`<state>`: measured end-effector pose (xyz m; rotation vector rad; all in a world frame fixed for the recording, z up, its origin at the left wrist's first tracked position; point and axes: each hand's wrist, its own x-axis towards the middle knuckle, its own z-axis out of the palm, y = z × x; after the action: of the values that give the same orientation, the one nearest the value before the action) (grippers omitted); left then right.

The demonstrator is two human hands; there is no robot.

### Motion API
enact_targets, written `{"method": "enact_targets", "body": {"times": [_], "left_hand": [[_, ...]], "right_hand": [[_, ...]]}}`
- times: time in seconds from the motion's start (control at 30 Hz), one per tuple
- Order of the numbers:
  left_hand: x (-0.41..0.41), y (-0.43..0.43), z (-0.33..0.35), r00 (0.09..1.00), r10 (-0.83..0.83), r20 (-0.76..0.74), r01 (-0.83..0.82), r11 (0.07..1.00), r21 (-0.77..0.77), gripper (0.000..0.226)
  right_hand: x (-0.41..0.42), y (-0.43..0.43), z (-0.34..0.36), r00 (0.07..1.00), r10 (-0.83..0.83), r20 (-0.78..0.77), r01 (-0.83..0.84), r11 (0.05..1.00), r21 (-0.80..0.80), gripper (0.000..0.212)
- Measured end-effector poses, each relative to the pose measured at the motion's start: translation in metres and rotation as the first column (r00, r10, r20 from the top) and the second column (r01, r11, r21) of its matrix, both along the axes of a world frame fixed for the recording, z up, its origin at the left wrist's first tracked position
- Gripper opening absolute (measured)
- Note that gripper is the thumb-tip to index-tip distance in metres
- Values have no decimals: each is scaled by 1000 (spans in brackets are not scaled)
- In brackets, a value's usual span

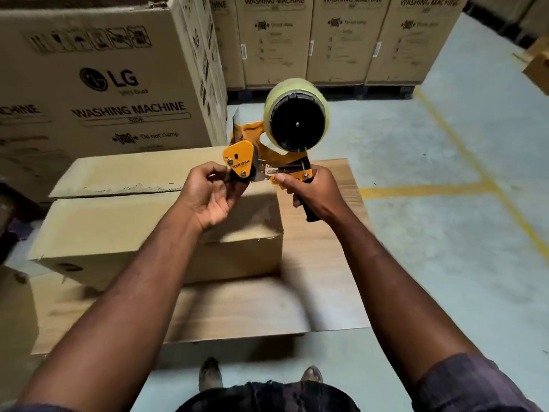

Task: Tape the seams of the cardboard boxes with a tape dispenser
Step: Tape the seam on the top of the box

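An orange tape dispenser (269, 150) with a roll of clear tape (297, 117) is held up above a brown cardboard box (142, 230). My right hand (309, 193) grips its black handle from below. My left hand (212, 197) pinches at the black roller at the dispenser's front end, fingers curled round it. The box lies low in front of me, its top flaps closed with a rough seam (118, 191) running left to right. The box rests on a flat cardboard sheet (267, 304).
Large washing machine cartons stand at the left (98, 72) and in a row at the back (341, 40). Another carton edge (15, 307) shows at the lower left. Grey floor with yellow lines (463, 150) spreads to the right. My shoes (211, 373) are at the bottom.
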<state>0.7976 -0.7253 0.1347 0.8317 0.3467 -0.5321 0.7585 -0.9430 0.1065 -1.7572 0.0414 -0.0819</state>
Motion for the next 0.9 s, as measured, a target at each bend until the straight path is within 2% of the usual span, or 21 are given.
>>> {"method": "enact_targets", "body": {"times": [0.07, 0.17, 0.3, 0.37, 0.47, 0.53, 0.57, 0.63, 0.7, 0.83, 0.9], "left_hand": [[3, 37, 5, 999, -43, -21, 42, 998, -41, 31], [7, 82, 14, 997, -78, -5, 78, 995, -55, 37], [15, 136, 14, 998, 62, 0, -62, 996, 61, 20], [20, 169, 7, 996, 93, 1, -93, 991, 92, 21], [29, 220, -6, 990, 120, 75, -135, 957, 256, 27], [38, 256, -15, 978, 119, 173, -181, 895, 407, 35], [41, 274, -19, 971, 107, 215, -201, 854, 480, 31], [42, 303, -23, 969, 43, 245, -196, 739, 645, 22], [43, 328, -26, 963, -67, 261, -168, 609, 775, 26], [62, 370, -39, 964, -58, 261, -193, 522, 831, 28], [72, 388, -47, 966, 6, 259, -222, 538, 813, 25]], "right_hand": [[6, 26, 10, 999, 27, 19, -26, 998, -58, 19], [17, 65, 27, 996, 83, 37, -78, 990, -113, 13], [35, 121, 45, 989, 134, 56, -122, 976, -180, 10], [45, 151, 46, 986, 153, 60, -137, 968, -208, 10], [59, 196, 40, 980, 192, 58, -167, 940, -299, 15], [69, 227, 32, 976, 209, 57, -172, 907, -385, 30], [73, 241, 28, 974, 222, 42, -182, 883, -432, 40], [81, 265, 22, 969, 246, 20, -202, 839, -506, 51], [88, 288, 20, 965, 260, 15, -211, 814, -540, 55], [109, 318, 21, 958, 286, 2, -225, 760, -610, 59], [121, 326, 22, 957, 291, -12, -229, 726, -648, 65]]}}
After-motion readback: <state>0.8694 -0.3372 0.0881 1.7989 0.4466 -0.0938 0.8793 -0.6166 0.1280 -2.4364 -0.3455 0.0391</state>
